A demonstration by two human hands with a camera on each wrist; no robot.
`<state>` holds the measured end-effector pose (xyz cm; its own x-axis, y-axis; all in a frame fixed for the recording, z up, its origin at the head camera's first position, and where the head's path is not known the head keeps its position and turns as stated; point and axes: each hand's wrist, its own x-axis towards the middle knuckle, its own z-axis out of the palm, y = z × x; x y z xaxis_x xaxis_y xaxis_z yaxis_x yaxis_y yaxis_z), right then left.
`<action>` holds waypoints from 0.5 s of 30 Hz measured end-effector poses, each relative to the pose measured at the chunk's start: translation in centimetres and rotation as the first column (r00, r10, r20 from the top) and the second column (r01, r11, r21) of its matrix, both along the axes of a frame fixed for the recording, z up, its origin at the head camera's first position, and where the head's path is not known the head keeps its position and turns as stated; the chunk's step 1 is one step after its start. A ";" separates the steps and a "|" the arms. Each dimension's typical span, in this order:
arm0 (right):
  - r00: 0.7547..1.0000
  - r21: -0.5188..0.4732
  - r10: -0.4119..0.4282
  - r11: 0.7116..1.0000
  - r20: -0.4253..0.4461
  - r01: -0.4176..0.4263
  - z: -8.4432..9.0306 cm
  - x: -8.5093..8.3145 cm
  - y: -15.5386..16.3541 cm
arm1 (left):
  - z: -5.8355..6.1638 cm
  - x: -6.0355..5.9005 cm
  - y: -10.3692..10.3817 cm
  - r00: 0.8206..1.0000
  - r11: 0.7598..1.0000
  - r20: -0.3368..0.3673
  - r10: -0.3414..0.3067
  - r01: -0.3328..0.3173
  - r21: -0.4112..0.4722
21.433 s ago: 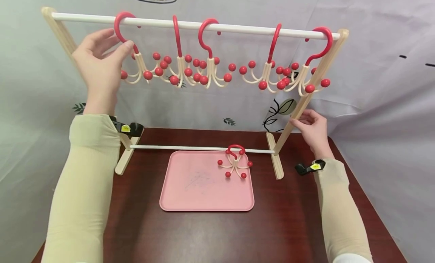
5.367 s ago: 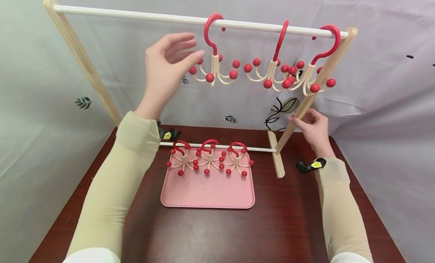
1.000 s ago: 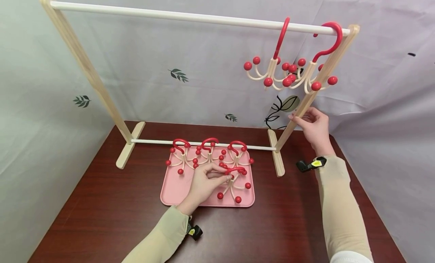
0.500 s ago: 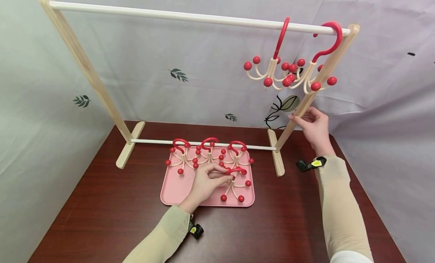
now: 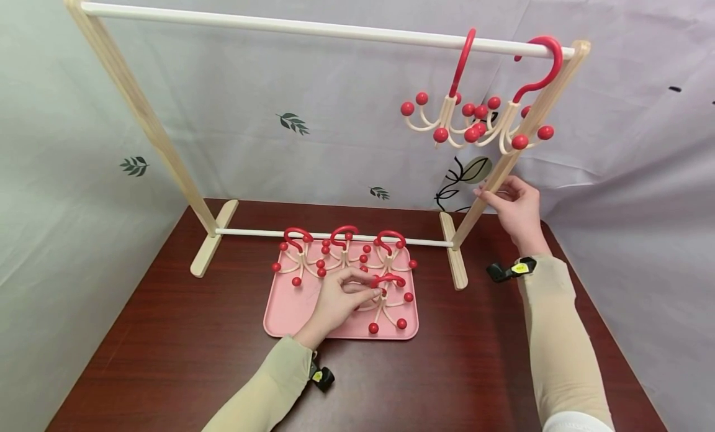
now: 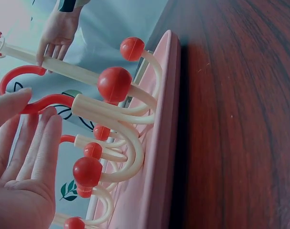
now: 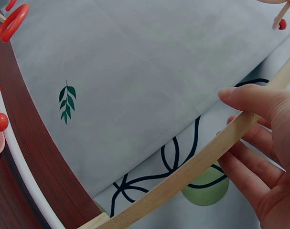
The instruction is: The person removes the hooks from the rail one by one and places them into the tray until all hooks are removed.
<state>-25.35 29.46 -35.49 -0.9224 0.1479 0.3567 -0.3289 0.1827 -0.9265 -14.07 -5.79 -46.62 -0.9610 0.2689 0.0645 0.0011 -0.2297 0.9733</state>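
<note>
In the head view, my left hand (image 5: 335, 301) pinches the red hook of a cream hanger (image 5: 383, 304) with curved, ball-tipped arms. The hanger stands at the right front of a pink tray (image 5: 285, 317); in the left wrist view, its arms (image 6: 135, 148) meet the tray's surface, and the thumb and fingers are at the hook. Three matching hangers (image 5: 344, 256) stand in a row along the tray's back. My right hand (image 5: 516, 213) grips the rack's right wooden upright (image 5: 505, 162), thumb on the near side and fingers behind in the right wrist view.
Two more hangers (image 5: 447, 114) hang at the right end of the rack's white top rail (image 5: 279, 25). A lower white bar (image 5: 254, 233) runs just behind the tray between wooden feet (image 5: 215, 239). Patterned cloth (image 5: 335, 159) backs the dark table (image 5: 167, 339).
Since the earliest frame, hangers left of the last two have moved from rail to tray. In the last second the held hanger's arms turned slightly and settled. My right hand stayed on the upright.
</note>
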 end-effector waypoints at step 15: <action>0.999 0.046 -0.023 0.999 0.030 0.021 1.4 1.2 -0.8 | 4.6 -1.0 -2.1 0.979 0.994 -0.205 -0.020 -0.003 -0.113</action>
